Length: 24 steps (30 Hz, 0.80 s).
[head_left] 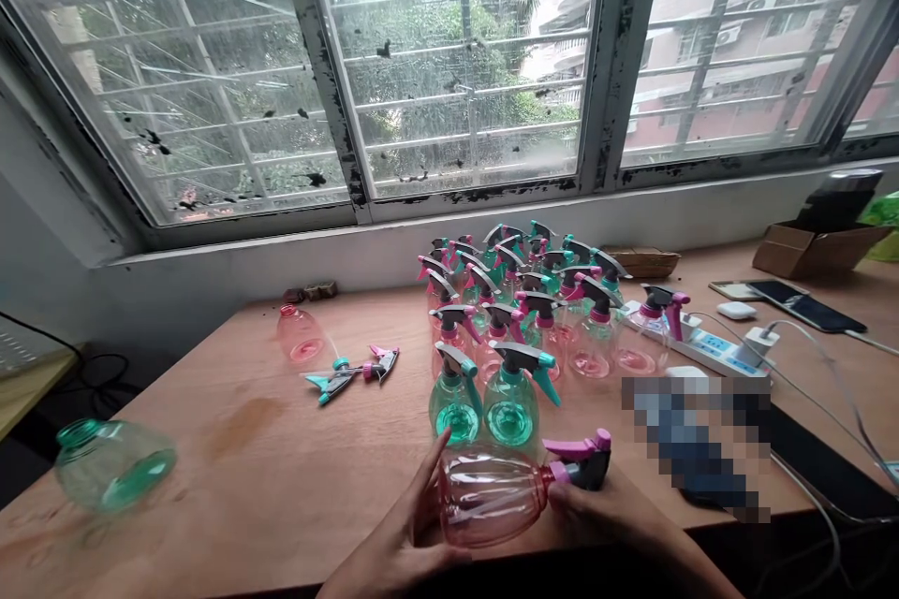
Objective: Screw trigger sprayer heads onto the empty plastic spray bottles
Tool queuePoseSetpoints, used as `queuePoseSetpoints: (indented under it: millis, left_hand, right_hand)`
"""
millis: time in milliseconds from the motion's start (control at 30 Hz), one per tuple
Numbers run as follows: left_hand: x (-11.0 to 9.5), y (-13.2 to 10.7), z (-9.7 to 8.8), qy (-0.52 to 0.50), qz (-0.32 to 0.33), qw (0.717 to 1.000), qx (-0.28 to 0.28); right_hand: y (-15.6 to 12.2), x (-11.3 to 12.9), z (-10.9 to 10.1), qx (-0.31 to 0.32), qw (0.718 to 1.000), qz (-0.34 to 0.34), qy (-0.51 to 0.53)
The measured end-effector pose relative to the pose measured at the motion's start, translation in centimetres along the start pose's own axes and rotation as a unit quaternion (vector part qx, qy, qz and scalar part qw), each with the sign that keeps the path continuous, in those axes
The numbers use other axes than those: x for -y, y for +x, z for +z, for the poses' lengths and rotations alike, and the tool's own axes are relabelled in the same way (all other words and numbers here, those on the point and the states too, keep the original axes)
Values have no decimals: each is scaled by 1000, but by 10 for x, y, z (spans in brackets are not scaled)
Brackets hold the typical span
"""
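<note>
A pink spray bottle point(492, 494) lies on its side near the table's front edge. My left hand point(407, 533) cups its base, fingers wrapped around the body. My right hand point(604, 510) grips the neck at the pink and grey trigger head point(582, 459). Just behind stand two green spray bottles point(484, 398) with fitted heads, at the front of a group of several pink and green bottles point(526, 299).
An uncapped green bottle point(112, 463) lies at the left edge and an uncapped pink bottle point(301, 337) further back. Two loose trigger heads point(355, 372) lie between them. A power strip point(716, 351), cables, phones point(801, 304) and a cardboard box point(815, 248) occupy the right side.
</note>
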<state>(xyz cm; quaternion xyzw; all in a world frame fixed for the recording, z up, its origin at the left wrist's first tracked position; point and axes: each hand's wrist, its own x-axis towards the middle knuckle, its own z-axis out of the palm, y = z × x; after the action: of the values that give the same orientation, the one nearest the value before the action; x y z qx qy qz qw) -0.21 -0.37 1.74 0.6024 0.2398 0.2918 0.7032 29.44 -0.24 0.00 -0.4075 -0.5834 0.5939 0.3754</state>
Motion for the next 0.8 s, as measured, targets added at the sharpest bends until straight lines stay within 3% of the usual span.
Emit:
queuePoseSetpoints:
  millis: [267, 500, 800]
  left_hand:
    - [0, -3, -2, -34, 2, 999, -4]
    - [3, 0, 0, -34, 19, 999, 14]
    - [0, -4, -2, -24, 1, 1000, 3]
  right_hand:
    - [-1, -5, -1, -53, 999, 3, -11]
    - [1, 0, 1, -11, 999, -3, 49]
    - [2, -7, -3, -5, 1000, -19, -4]
